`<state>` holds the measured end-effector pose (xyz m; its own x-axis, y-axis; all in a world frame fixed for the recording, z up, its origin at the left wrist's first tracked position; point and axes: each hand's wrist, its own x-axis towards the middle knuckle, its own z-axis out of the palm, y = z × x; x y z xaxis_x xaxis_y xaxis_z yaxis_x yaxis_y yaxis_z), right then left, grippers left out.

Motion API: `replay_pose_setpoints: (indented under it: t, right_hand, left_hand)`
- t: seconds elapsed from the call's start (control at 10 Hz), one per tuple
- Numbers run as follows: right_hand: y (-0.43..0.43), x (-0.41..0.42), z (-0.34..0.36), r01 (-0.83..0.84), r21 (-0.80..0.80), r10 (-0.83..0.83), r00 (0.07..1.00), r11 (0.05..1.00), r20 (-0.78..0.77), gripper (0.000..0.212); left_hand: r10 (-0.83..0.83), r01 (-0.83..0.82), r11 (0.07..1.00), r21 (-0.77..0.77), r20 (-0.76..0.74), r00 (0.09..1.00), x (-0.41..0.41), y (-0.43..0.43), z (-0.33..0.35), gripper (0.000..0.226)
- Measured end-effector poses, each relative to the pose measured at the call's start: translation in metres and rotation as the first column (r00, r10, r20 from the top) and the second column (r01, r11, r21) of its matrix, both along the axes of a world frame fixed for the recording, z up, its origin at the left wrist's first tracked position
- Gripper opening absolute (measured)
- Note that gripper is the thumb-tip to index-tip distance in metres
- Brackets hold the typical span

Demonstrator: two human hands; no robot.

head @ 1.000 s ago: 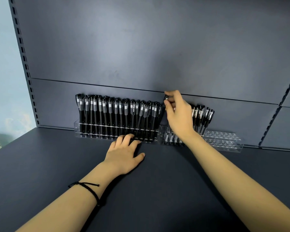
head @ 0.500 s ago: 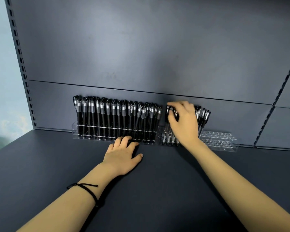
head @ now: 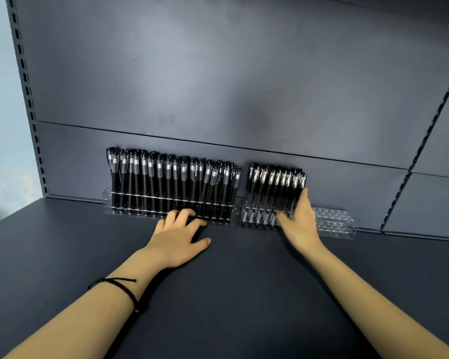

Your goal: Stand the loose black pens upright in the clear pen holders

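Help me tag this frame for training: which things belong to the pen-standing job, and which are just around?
Job: left pen holder, full of black pens; right pen holder, part filled; left hand resting by the left holder; right hand against the right holder's pens.
Just there: shelf top; back panel; black wrist cord.
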<state>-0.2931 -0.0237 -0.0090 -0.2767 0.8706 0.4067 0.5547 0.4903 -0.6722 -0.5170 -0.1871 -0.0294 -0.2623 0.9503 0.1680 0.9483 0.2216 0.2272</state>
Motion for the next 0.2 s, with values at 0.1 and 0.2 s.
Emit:
replay_pose_setpoints:
  t: [0.1,0.2]
  right_hand:
    - [-0.003,0.007,0.005,-0.027,-0.078,0.029,0.999,0.997,0.034,0.085]
    - [-0.007,0.020,0.003,0.015,-0.054,-0.010,0.997,0.998,0.080,0.077]
  left_hand:
    - [-0.018,0.018,1.000,0.008,0.023,1.000,-0.001,0.000,0.002,0.050]
    - [-0.066,0.066,0.998,-0.012,0.049,0.997,-0.005,-0.004,0.001,0.049]
